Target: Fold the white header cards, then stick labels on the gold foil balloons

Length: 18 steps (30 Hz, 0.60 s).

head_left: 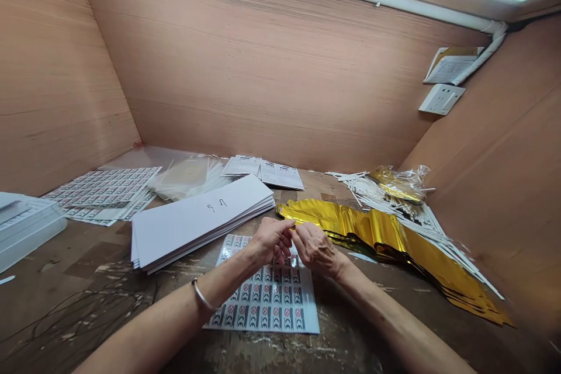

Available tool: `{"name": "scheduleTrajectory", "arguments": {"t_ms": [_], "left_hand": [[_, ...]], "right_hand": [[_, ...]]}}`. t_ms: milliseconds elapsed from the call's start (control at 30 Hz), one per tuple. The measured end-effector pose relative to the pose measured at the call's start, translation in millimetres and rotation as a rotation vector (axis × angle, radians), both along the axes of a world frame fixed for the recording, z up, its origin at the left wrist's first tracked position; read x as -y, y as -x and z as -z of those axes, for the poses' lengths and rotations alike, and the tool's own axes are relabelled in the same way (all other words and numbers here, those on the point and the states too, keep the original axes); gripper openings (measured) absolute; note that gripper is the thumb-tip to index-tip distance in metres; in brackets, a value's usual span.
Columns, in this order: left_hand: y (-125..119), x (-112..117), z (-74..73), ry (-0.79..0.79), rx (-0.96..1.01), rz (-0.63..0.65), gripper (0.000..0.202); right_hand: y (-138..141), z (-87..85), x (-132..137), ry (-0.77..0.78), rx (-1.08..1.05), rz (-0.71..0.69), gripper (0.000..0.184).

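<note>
A stack of flat gold foil balloons (363, 231) lies stretched to the right, its rounded end close to my hands. My left hand (274, 239) pinches at the near edge of the foil, thumb and forefinger together and the other fingers curled. Pressed up beside it, my right hand (316, 248) is closed with its fingertips on the same edge. The exact spot they grip is mostly hidden by the fingers. Under both hands lies a sheet of CE warning stickers (263, 298), partly covered by my left wrist.
Left of my hands is a stack of long white cards (201, 219). Behind it are clear plastic bags (190, 175) and printed papers (280, 174). More sticker sheets (109, 187) and a clear plastic box (30, 228) sit left. White straws (412, 210) lie along the right wall.
</note>
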<state>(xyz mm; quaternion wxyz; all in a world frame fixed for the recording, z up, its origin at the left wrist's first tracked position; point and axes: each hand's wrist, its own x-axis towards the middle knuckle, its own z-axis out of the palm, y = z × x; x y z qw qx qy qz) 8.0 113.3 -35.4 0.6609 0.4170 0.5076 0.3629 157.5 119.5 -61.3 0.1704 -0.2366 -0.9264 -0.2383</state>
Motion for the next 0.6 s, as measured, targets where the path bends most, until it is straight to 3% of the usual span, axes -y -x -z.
{"name": "scheduleTrajectory", "arguments": {"t_ms": [100,167,233,300,367,433,600], "left_hand": [[-1.6,-3.1,7.5,-0.055,0.021,-0.065,0.026],[-0.3,-4.4,13.7,-0.086,0.038,-0.115,0.021],[1.1,-6.1,18.8,-0.11,0.062,-0.132,0.022],[1.4,-7.6,22.2,-0.134,0.09,-0.127,0.025],[0.5,-8.2,24.0,-0.148,0.114,-0.112,0.028],[-0.8,-8.2,25.0,-0.15,0.133,-0.109,0.029],[-1.4,-8.3,27.9,-0.166,0.165,-0.155,0.029]], "right_hand": [[2.2,3.4,-1.1,0.076,-0.075,-0.029,0.022],[3.5,1.6,-4.5,0.206,-0.308,0.037,0.02],[5.7,-2.9,-9.2,0.43,-0.616,0.178,0.02],[8.6,-7.8,-14.0,0.785,-0.859,0.29,0.021],[11.6,-10.7,-17.5,1.174,-1.003,0.316,0.021],[14.3,-11.0,-19.2,1.45,-1.119,0.326,0.022],[17.2,-4.9,-18.1,1.721,-1.345,0.377,0.028]]}}
